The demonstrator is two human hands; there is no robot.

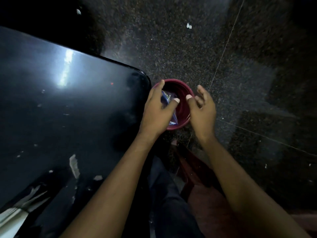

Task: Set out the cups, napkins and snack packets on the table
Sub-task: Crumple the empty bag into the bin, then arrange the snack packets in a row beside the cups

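Note:
A dark red bucket (178,82) stands on the floor just off the corner of the black table (68,109). Inside it lies a blue snack packet (167,97), partly hidden by my left hand (155,110). That hand reaches into the bucket and holds the packet between thumb and fingers. My right hand (203,109) hovers over the bucket's right rim with loosely bent fingers and holds nothing. No cups or napkins are in view.
Torn paper scraps (74,166) lie on the glossy table near its front. The speckled dark floor (171,40) carries a few white scraps. My leg in dark trousers (168,194) and a reddish seat (205,200) are below the bucket.

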